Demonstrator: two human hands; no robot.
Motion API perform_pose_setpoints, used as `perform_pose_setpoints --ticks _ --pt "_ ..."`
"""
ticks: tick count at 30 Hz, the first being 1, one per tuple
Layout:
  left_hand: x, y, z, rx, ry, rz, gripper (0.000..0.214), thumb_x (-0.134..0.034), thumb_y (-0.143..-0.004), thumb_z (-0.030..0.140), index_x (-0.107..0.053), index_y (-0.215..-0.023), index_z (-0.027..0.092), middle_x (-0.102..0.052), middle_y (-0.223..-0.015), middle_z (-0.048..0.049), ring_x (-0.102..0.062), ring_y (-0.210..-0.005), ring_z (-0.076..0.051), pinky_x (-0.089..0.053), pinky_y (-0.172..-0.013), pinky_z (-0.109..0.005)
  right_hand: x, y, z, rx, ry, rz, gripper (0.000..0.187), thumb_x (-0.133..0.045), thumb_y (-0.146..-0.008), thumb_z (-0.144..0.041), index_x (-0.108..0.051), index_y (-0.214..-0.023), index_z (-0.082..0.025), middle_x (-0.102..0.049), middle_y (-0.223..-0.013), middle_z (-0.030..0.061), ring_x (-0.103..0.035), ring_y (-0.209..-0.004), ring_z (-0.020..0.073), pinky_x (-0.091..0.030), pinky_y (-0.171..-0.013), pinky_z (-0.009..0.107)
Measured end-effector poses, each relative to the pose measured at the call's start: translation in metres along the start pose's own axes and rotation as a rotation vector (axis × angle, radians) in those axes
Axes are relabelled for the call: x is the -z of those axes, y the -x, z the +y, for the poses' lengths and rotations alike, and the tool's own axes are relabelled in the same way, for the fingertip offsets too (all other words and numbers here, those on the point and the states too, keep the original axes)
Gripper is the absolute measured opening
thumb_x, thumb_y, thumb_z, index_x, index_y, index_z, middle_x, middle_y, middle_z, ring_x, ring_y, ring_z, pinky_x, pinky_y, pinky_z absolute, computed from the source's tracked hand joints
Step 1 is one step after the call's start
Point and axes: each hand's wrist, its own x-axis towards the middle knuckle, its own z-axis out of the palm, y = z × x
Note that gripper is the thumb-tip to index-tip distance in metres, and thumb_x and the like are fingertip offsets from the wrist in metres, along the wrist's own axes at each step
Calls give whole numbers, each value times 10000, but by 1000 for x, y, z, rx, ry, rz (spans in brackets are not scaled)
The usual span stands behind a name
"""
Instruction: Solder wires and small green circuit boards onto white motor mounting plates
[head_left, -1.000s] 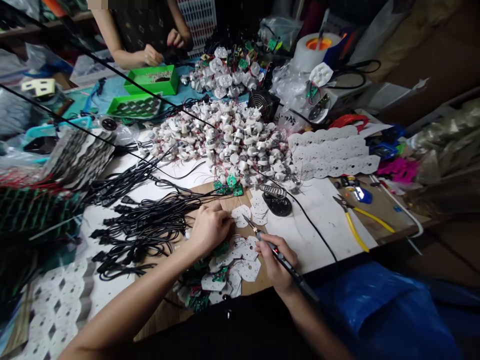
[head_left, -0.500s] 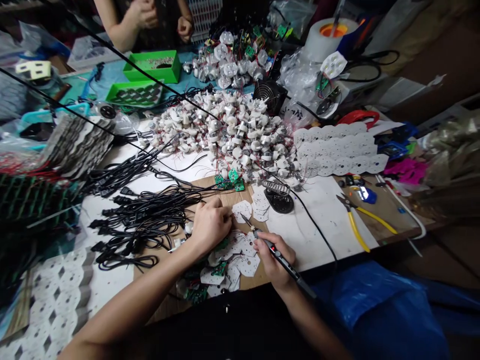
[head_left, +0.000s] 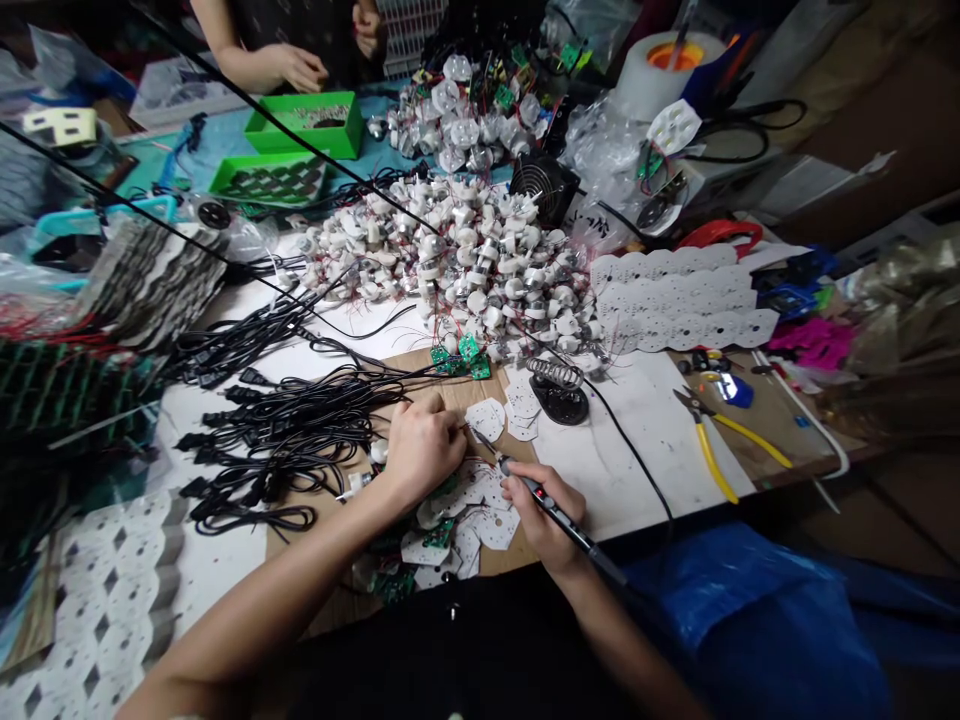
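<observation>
My right hand (head_left: 546, 510) is closed around a soldering iron (head_left: 553, 508), its tip pointing up and left over a white hexagonal circuit board (head_left: 485, 418). Just left of that tip, my left hand (head_left: 424, 440) is closed in a pinch near the board's left edge; what its fingers hold is hidden. Below the hands lies a loose pile of white boards (head_left: 491, 525) with red wires and small green circuit boards (head_left: 439, 537). More green circuit boards (head_left: 469, 350) sit above my left hand, at the ends of black cables.
A large heap of white lamp parts (head_left: 480, 260) fills the middle. Bundled black power cords (head_left: 277, 440) lie left. A soldering iron stand (head_left: 559, 390) and yellow-handled cutters (head_left: 709, 450) lie right. Green trays (head_left: 345, 140) and a co-worker's hands (head_left: 300, 70) are at the back.
The soldering iron's tip has moved slightly left and down, closer to my left fingers. Across the table, the co-worker's hand has lowered toward the green tray.
</observation>
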Motion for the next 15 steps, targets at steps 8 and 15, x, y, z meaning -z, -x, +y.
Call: perform_pose_setpoints --ticks 8,15 --pt "1 0 2 -7 13 -3 201 -577 -836 233 -758 -760 189 -630 -813 -81 -593 -792 -228 -303 -715 -368 1 -1 -2 -20 24 -50 171 -619 -966 -308 -725 -1067 -219 -801 -835 46 -777 -665 177 -641 -584 249" --pt "3 -1 3 -2 3 -11 216 -569 -841 238 -756 -750 178 -630 -821 -88 -593 -793 -229 -305 -718 -373 -3 -1 3 78 38 -6 144 -626 -959 -280 -737 -1037 -232 -794 -788 26 -767 -629 164 -642 -614 247"
